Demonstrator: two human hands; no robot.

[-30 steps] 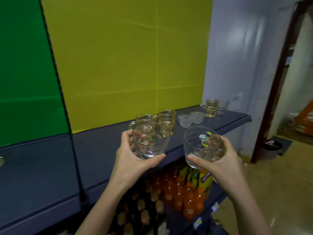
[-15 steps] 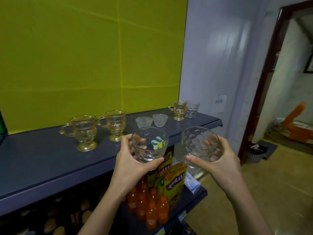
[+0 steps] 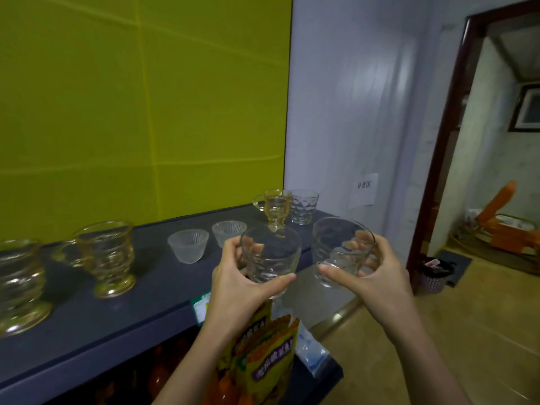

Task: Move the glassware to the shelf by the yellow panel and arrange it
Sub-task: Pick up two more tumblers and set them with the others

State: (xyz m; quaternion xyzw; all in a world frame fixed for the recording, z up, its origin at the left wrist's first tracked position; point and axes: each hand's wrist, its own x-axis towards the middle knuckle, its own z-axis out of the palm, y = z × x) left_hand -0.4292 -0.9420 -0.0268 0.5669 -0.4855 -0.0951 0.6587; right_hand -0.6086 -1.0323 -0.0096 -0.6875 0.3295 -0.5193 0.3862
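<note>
My left hand (image 3: 233, 285) grips a clear dimpled glass (image 3: 271, 258) held over the front edge of the dark shelf (image 3: 152, 305). My right hand (image 3: 377, 276) grips a second clear dimpled glass (image 3: 342, 252), in the air just past the shelf's right end. On the shelf, below the yellow panel (image 3: 146, 112), stand amber footed cups (image 3: 106, 257), two small frosted cups (image 3: 188, 247), an amber handled cup (image 3: 276, 210) and another clear dimpled glass (image 3: 304, 206) at the far right end.
A white wall (image 3: 365, 112) with a paper note adjoins the shelf on the right. A lower shelf holds snack bags (image 3: 263, 363) and orange bottles. A doorway (image 3: 455, 141) opens at right, with a small bin (image 3: 435, 276) on the floor.
My view and both hands have moved right along the shelf; the green panel is out of sight. The held glasses are now close to the shelf's right end.
</note>
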